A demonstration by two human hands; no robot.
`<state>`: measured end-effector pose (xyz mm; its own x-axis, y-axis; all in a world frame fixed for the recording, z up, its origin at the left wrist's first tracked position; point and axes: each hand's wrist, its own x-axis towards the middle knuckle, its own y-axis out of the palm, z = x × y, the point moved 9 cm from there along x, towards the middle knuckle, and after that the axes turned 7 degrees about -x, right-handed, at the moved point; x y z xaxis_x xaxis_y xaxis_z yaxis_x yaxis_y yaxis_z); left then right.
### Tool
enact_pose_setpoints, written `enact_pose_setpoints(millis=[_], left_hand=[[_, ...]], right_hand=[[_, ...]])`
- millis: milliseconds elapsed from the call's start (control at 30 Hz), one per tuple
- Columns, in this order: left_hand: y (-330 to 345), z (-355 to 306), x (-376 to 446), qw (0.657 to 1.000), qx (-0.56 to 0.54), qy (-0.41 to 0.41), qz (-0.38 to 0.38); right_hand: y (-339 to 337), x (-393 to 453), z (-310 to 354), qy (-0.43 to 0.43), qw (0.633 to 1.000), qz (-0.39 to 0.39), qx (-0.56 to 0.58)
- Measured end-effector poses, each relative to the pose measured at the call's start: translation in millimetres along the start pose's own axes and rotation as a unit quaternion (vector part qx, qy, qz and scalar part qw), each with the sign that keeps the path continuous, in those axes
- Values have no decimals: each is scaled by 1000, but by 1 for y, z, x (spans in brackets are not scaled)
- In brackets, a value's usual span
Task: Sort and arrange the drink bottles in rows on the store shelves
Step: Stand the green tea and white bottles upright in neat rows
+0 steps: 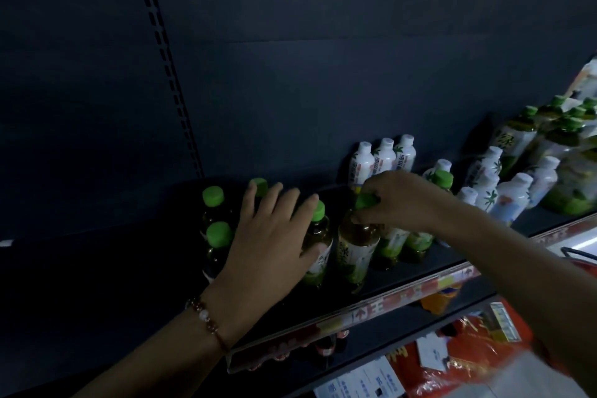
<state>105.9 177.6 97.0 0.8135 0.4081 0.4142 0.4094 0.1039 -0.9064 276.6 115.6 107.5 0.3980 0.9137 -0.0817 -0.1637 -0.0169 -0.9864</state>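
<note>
Left hand (pixel 274 236) rests spread on green-capped bottles (pixel 318 245); at three o'clock, right hand (pixel 392 199) pinches a tea bottle (pixel 357 249) by its cap — full, likely heavy, slick plastic; the neck seems the safest grip.

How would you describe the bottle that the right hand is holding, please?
On the dark shelf, find the front row of green-capped tea bottles. It is the bottle whose cap the right hand pinches, tilted, right of the one the left hand touches.

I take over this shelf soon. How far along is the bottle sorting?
Partly done: three white bottles stand in a row at the back. In hand: the right hand pinches a green-capped bottle; the left hand touches its neighbours. Left: the mixed cluster on the right.
</note>
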Motion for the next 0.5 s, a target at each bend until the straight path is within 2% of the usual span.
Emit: enact_pose_setpoints(millis=[100, 200, 367, 500], left_hand=[[5, 3, -3, 999, -20, -30, -4], [9, 6, -14, 998, -25, -52, 3], [-16, 30, -36, 990, -26, -129, -53], [-21, 43, -53, 986, 2, -149, -69]], right_hand=[[-6, 13, -4, 26, 999, -38, 28], [-7, 35, 2, 12, 999, -44, 8], [-6, 73, 23, -55, 998, 1, 23], [3, 100, 42, -126, 987, 60, 73]])
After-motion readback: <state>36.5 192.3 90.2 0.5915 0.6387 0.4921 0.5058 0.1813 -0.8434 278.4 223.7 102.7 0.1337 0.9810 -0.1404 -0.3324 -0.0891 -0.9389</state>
